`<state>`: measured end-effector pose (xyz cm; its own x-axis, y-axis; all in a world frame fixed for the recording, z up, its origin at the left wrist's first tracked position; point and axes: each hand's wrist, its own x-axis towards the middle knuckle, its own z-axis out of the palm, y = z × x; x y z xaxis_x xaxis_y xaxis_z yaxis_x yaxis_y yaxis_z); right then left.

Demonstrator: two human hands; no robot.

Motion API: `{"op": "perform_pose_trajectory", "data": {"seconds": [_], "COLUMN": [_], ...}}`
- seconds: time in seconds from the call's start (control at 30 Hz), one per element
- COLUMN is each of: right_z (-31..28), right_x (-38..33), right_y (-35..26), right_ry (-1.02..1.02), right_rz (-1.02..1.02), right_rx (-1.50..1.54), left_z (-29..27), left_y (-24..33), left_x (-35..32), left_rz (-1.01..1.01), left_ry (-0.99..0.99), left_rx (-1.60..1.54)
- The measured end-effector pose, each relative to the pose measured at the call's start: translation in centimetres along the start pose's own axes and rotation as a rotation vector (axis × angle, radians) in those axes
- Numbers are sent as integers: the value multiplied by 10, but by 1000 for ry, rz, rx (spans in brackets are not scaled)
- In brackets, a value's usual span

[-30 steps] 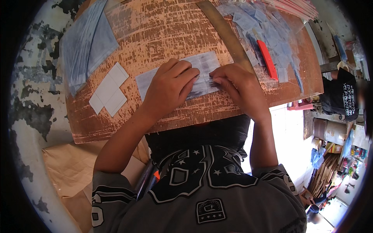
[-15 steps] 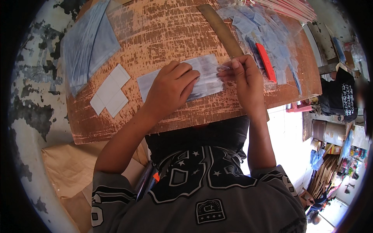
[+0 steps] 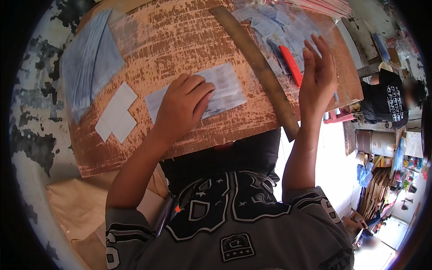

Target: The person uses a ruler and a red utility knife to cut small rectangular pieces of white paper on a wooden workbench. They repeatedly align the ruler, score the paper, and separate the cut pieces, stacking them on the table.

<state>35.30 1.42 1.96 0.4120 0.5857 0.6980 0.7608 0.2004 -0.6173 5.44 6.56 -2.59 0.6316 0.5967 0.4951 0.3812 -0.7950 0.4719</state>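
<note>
Bent fingers and the thumb of my left hand [image 3: 186,101] press down on a bluish-grey translucent plastic sheet [image 3: 229,85] lying flat on the worn wooden table; the hand covers its middle. My right hand [image 3: 320,74] is raised over the table's right side, fingers spread and nothing in them. Just left of it lies a red-handled cutter [image 3: 291,66]. A long brown metal-looking ruler or strip [image 3: 254,56] runs between the sheet and the cutter, its near end past the table edge. Left of my left hand is a white angular paper template [image 3: 118,112] with lines on it.
A stack of bluish plastic sheets [image 3: 87,67] lies at the far left of the tabletop [image 3: 175,40]. Cut plastic pieces [image 3: 279,22] pile up at the far right, by pink-and-white thin strips [image 3: 319,5]. Another person [image 3: 387,101] is off to the right. Brown paper [image 3: 81,198] lies below left.
My right hand has left the sheet's right end and moved right and up, its fingers opening. My left hand stays on the sheet. The whole view has shifted slightly.
</note>
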Motion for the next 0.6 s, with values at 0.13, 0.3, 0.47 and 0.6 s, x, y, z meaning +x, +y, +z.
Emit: {"op": "perform_pose_trajectory", "data": {"seconds": [0.13, 0.3, 0.47, 0.6], "right_z": [-5, 1, 10, 13], "right_x": [-15, -45, -53, -52], "right_y": [-27, -27, -37, -37], "right_ry": [-267, -737, -781, -786], "right_rz": [-139, -301, -311, -309], "right_rx": [-152, 97, 74, 71], "left_z": [-1, -1, 0, 1], "left_y": [-1, 2, -1, -1], "left_x": [-2, 0, -2, -2], "left_rz": [6, -12, -9, -8], "left_ry": [11, -11, -6, 1], "left_rx": [-4, 7, 4, 1]}}
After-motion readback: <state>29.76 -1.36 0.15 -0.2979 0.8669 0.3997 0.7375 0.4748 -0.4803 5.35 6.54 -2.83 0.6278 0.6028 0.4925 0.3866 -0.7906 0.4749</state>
